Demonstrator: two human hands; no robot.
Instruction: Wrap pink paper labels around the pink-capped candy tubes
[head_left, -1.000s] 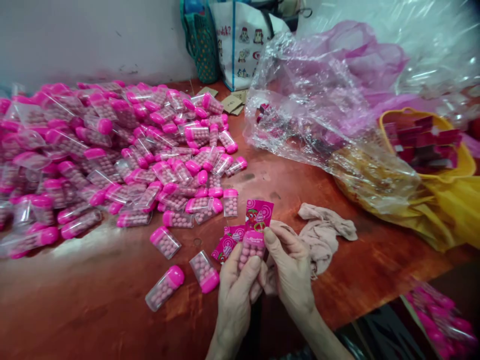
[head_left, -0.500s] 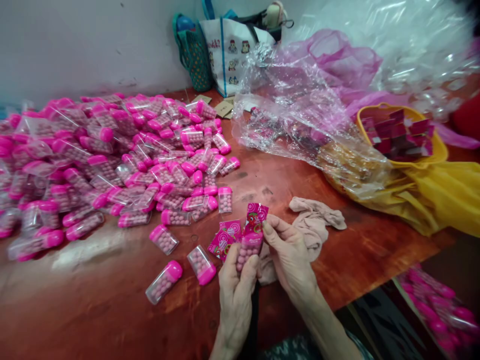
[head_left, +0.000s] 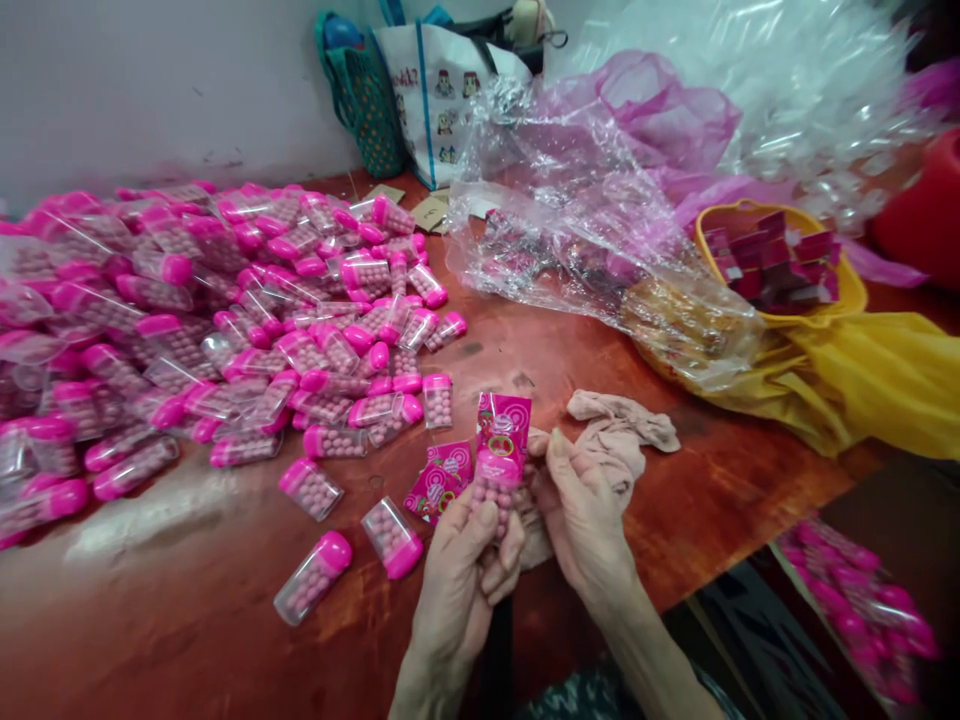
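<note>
My left hand [head_left: 469,560] is closed round a small clear candy container [head_left: 493,495] with pink balls inside and a pink cap on top. A printed magenta sleeve label [head_left: 504,425] stands up over the cap. Close to the label's right edge is my right hand [head_left: 581,510], its thumb apart from the bent fingers. Those fingertips are near or against the label's side; contact is hard to make out. Flat on the table behind my left hand lies another magenta label [head_left: 440,480]. Loose capped containers [head_left: 392,537] lie to the left.
A large heap of candy containers [head_left: 225,290] covers the table's left side. Clear plastic film [head_left: 555,220], a yellow tub [head_left: 855,295] of magenta labels and a crumpled cloth [head_left: 619,440] are at the right. Bags [head_left: 412,90] stand against the wall; more containers [head_left: 855,600] lie below the table edge.
The label now faces me broadly on top of the container. My right thumb has come off it, and the right fingers have moved slightly down. The view has shifted a little.
</note>
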